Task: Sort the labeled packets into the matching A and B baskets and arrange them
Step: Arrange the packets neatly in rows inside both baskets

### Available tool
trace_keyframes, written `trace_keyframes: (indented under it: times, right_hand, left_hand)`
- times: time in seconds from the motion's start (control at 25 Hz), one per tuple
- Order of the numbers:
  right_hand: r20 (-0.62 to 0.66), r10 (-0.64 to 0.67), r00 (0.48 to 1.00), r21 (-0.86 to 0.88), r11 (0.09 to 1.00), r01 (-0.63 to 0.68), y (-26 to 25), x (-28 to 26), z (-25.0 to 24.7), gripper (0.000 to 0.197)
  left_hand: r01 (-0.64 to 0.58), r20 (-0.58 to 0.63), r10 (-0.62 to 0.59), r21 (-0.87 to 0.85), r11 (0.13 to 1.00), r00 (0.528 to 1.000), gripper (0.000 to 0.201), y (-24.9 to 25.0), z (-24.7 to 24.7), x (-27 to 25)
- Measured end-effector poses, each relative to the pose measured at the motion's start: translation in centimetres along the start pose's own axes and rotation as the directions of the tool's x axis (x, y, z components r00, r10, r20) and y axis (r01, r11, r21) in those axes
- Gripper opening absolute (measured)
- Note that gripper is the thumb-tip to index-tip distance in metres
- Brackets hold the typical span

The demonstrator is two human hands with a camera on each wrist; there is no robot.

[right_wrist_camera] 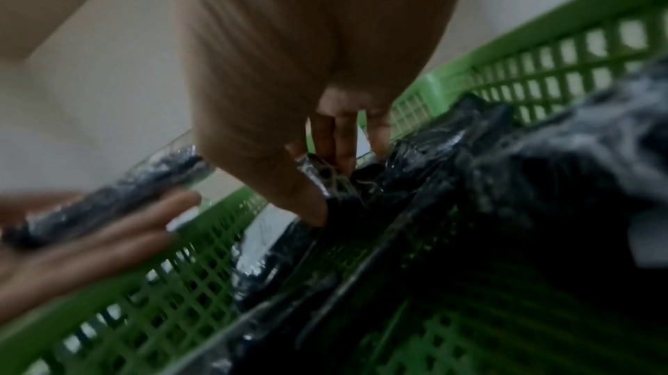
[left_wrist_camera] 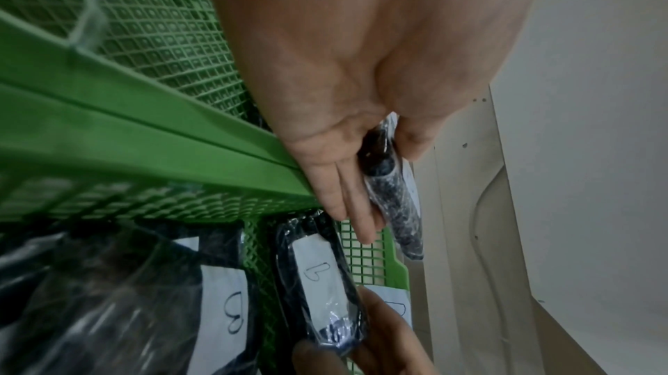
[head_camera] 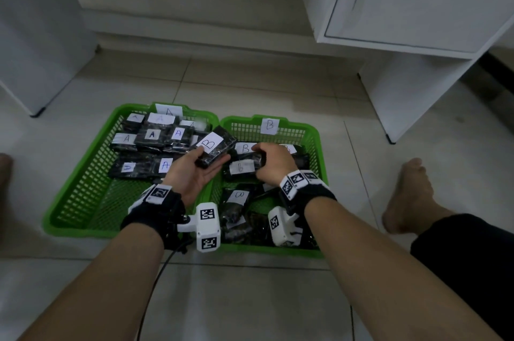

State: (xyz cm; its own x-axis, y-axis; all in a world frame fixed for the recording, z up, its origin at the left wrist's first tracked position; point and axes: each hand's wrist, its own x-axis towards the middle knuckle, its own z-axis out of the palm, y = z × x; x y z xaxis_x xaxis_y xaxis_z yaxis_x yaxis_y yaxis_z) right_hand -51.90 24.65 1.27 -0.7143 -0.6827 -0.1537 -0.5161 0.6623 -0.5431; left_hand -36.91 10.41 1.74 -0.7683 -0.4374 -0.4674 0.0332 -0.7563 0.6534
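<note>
Above the seam between two green plastic mesh baskets, the left hand (head_camera: 194, 174) lies palm up, thumb clamping a black plastic-wrapped packet with a white B label (head_camera: 213, 149). Just right of it, the right hand (head_camera: 274, 161) curls its fingers round a second black wrapped packet (head_camera: 247, 164) inside the right basket (head_camera: 314, 143), tagged B, among other B-labelled packets. Left of them, the A-tagged basket (head_camera: 83, 190) holds black packets, mostly labelled A, crowded toward its far end on the tiled floor (head_camera: 250, 299).
</note>
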Motion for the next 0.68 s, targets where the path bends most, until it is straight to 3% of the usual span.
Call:
trace_keyframes:
  times: [0.12, 0.28, 0.36, 0.44, 0.6, 0.68]
  right_hand:
    - [0.024, -0.065, 0.998, -0.299, 0.952, 0.069, -0.2, 0.6, 0.2, 0.052]
    - [0.020, -0.172, 0.985, -0.503, 0.850, 0.158, 0.4, 0.9, 0.7, 0.043]
    - [0.001, -0.189, 0.982, -0.416, 0.893, 0.172, 0.9, 0.6, 0.5, 0.055]
    - [-0.114, -0.205, 0.972, -0.302, 0.939, 0.162, 1.4, 0.4, -0.4, 0.059]
    - [-0.234, -0.229, 0.945, -0.302, 0.941, 0.153, 2.3, 0.2, -2.7, 0.064]
    - [-0.266, -0.221, 0.938, -0.312, 0.941, 0.134, 2.9, 0.2, -3.5, 0.053]
  left_hand:
    - [0.017, -0.006, -0.017, 0.013, 1.000, 1.000, 0.038, -0.2, 0.1, 0.2]
    - [0.027, -0.009, -0.027, 0.030, 0.999, 1.000, 0.035, -0.2, 0.1, 0.3]
    - [0.023, -0.038, -0.018, 0.124, 0.992, 0.999, 0.035, 0.0, 0.6, 0.6]
    - [0.016, -0.057, -0.002, 0.248, 0.969, 0.998, 0.034, 0.1, 1.8, 1.0]
    - [0.085, -0.120, -0.048, 0.327, 0.941, 0.992, 0.029, -0.6, 4.6, 1.9]
    - [0.125, -0.161, -0.070, 0.364, 0.923, 0.984, 0.026, -1.3, 5.3, 2.7]
